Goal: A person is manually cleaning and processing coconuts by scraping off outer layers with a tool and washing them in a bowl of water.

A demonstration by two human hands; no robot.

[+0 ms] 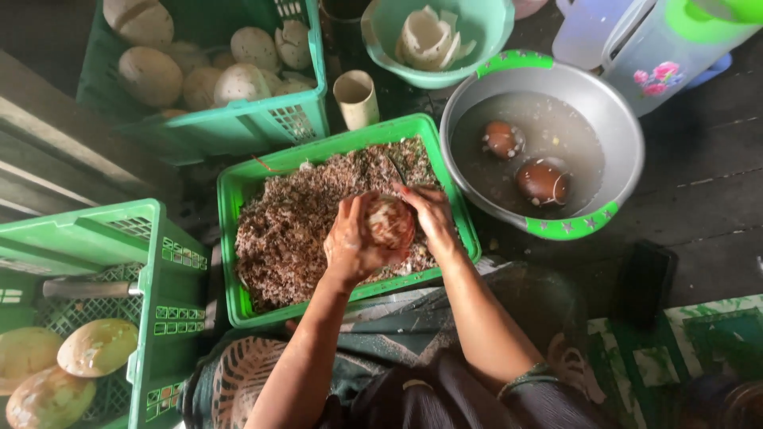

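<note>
Soft daylight from upper right, dim left edge & bottom corners, slight overall blur, no glare.

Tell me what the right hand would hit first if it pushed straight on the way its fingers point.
The right hand points up-left across the brown coconut it grips, so it would probably meet the shavings in the green crate; depth is unclear.

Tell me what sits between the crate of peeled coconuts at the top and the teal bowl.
In the head view, a small beige cup stands between the crate and the teal bowl, on the dark floor.
</note>
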